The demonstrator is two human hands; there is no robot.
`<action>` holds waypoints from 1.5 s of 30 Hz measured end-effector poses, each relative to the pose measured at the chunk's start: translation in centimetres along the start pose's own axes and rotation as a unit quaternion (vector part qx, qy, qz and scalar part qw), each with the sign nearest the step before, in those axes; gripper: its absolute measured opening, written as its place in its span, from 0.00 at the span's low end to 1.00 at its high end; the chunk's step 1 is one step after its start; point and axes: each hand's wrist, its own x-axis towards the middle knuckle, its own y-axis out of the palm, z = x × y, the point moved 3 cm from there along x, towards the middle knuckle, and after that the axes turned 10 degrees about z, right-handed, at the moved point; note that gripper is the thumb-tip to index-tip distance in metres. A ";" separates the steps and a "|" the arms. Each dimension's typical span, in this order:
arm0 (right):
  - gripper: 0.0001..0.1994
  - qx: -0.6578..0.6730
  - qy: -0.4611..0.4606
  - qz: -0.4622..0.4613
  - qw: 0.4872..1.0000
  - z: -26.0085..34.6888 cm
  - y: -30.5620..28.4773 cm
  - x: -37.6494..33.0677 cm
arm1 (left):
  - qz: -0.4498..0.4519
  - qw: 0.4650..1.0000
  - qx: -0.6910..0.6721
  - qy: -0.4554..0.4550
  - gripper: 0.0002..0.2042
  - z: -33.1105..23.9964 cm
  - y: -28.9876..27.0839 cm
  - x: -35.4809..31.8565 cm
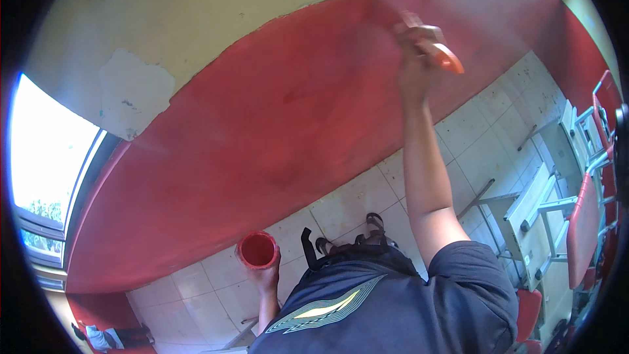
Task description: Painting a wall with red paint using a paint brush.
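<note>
While right hand [419, 42] grips paintbrush [434, 46] at red wall [275, 124] | left hand [265, 275] fingers clasp red paint cup [257, 250]

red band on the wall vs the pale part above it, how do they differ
The red band looks streaky and uneven, the brush in the right hand pressed to its upper edge; the pale part is plain cream with a chipped patch. The red band runs down to the tiled floor; the pale part lies above it. Both are one wall. The left hand holds a red cup.
</note>
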 end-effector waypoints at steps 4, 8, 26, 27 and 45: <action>0.06 -0.127 -0.030 -0.147 0.981 0.7 -3.7 3.0 | 0.006 1.000 -0.012 0.000 0.37 1.6 -0.7 -0.3; 0.05 -0.107 -0.120 -0.012 0.987 0.6 1.2 0.5 | 0.020 1.000 -0.018 0.015 0.37 2.3 -1.8 0.2; 0.13 -0.152 -0.081 -0.162 0.972 3.7 3.3 -2.2 | 0.017 0.998 -0.059 0.018 0.37 5.0 -3.9 1.9; 0.12 -0.170 -0.101 -0.123 0.972 3.9 4.4 -2.2 | 0.016 0.998 -0.060 0.016 0.37 5.3 -4.1 1.7; 0.13 -0.223 0.013 -0.081 0.971 3.9 7.4 -5.7 | 0.024 0.995 -0.089 0.034 0.36 6.6 -6.3 3.5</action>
